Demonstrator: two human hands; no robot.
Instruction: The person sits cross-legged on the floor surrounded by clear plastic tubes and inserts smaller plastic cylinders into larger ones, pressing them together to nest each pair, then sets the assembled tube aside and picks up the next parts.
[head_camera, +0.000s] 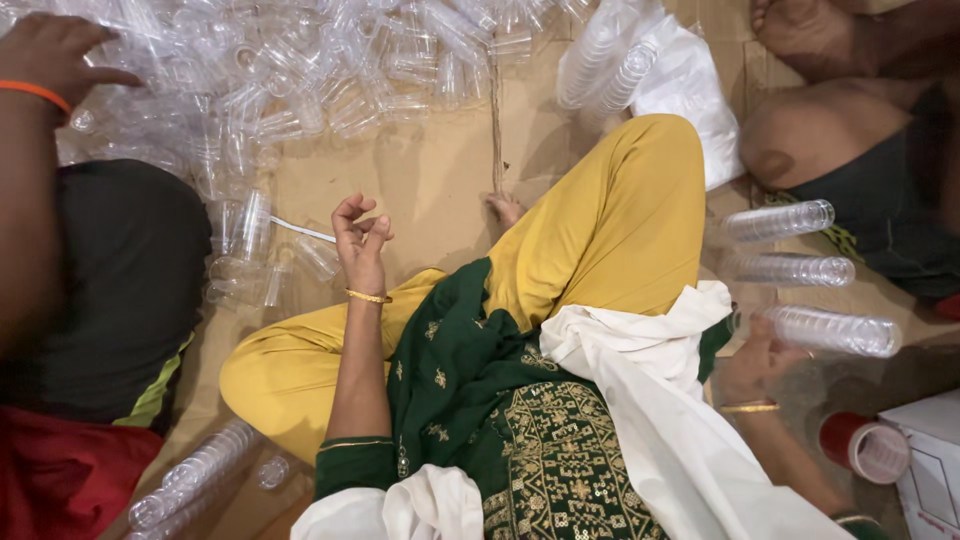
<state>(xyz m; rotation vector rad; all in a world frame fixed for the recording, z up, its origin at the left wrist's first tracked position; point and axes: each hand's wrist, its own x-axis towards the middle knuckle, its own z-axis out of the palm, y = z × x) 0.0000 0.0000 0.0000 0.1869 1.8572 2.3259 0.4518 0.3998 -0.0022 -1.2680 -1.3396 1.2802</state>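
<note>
Lap: green embroidered tunic (530, 450) and white scarf (640, 400) fill the foreground, nearest the lens, above crossed legs in yellow trousers (610, 230).
Left hand fingers: left hand (362, 240) is raised over the knee, fingers (352, 212) curled inward toward the thumb and holding nothing; a gold bangle (367, 296) circles the wrist.
Nearest to left hand: loose clear plastic cups (318, 258) lie on the brown cardboard floor covering (430, 170) just beside the fingers, with a few more (240, 250) scattered to their left.
Right hand fingers: right hand (755, 360) is seen blurred at the edge of the lap, fingers reaching the end of a stacked sleeve of clear cups (835, 330); whether they grip it cannot be told.
Stacks on the right: two further sleeves of cups (780, 220) (790, 268) lie side by side above that one, near a co-worker's bare legs (830, 120).
Cup pile: a large heap of clear cups (300, 70) spreads across the top of the floor, a twine strand (495, 130) running down from it.
Co-worker at left: another person's hand (50, 50) with an orange band rests at the heap's edge.
Corner: a red-rimmed roll (865, 447) sits beside a white box (935, 460).
Lower left: one more sleeve of cups (195, 475) lies by the yellow knee.
</note>
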